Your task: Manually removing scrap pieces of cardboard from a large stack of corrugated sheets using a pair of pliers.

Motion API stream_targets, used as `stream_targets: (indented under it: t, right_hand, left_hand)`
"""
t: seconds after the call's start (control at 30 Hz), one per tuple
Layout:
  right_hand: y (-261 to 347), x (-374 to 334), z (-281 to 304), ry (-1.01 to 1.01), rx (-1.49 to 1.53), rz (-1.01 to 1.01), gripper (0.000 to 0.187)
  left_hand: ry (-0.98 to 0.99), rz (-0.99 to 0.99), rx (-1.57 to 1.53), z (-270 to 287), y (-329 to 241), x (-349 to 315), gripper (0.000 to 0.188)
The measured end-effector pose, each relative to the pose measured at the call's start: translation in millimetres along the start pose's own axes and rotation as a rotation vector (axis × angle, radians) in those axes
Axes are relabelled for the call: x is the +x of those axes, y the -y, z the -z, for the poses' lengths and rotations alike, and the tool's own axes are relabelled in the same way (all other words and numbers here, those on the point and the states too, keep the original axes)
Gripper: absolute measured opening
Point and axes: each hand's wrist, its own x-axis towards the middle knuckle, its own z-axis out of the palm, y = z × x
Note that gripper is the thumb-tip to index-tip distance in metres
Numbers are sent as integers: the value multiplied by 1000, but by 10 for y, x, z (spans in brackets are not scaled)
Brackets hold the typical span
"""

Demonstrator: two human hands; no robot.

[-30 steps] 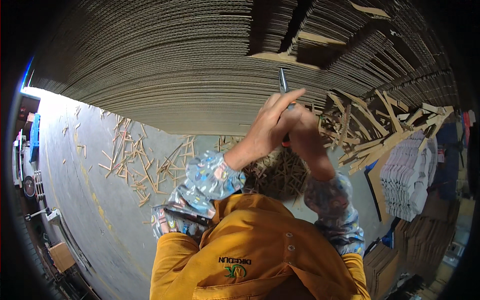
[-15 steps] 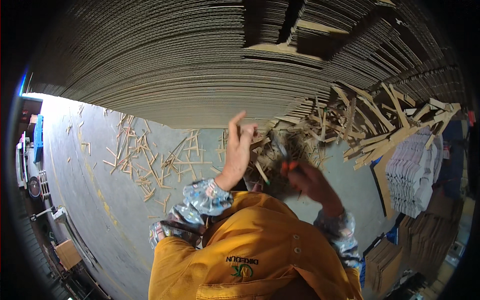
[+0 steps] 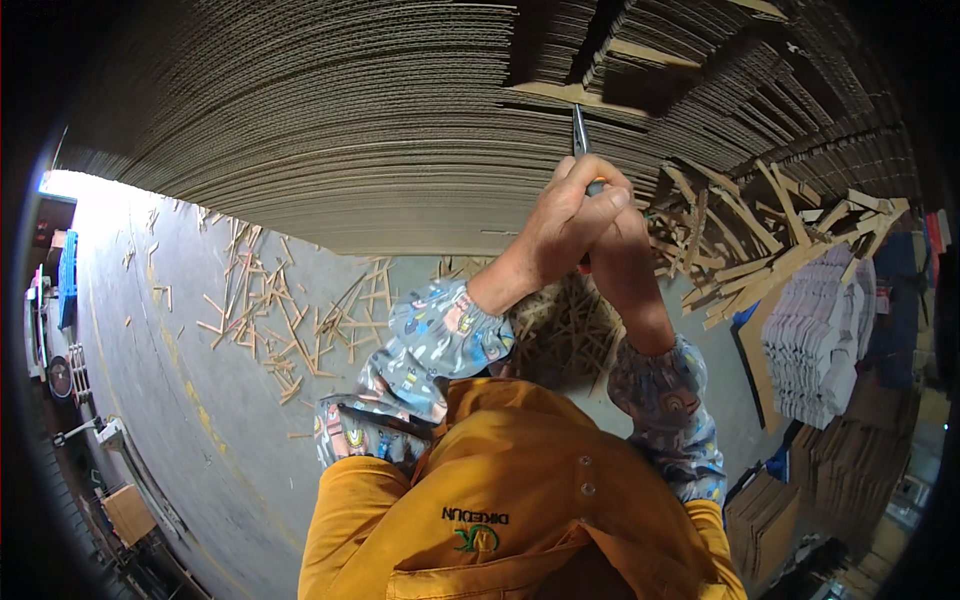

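Both my hands are closed together on a pair of pliers (image 3: 580,132) with a long metal nose and orange-and-grey handles. My left hand (image 3: 560,222) wraps over the top of the grip, its fingers against my right hand. My right hand (image 3: 626,265) holds the handles from below, its fingers partly hidden behind the left. The nose points away from me and reaches a thin cardboard strip (image 3: 560,93) at the edge of a notch in the big stack of corrugated cardboard (image 3: 350,150). I cannot tell whether the jaws grip the strip.
Cardboard scrap strips (image 3: 760,250) are heaped at the right against the stack. More scraps (image 3: 275,300) lie scattered on the grey floor (image 3: 200,340) at the left. A pile of white-faced cut sheets (image 3: 815,335) and brown cardboard stacks (image 3: 765,520) stand at the right.
My right hand has raised the pliers up and away from me to the notch in the stack. My left hand, open before, has moved right and closed over the grip.
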Motion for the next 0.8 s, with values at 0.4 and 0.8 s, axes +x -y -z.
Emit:
stream_targets:
  t: [0.4, 0.8]
  right_hand:
    - [-346, -42, -265, -150, 150, 16, 20]
    - [-74, -667, -98, 71, 314, -221, 22]
  left_hand:
    - [86, -128, 127, 74, 321, 44, 19]
    - [29, 561, -1186, -268, 383, -702, 23]
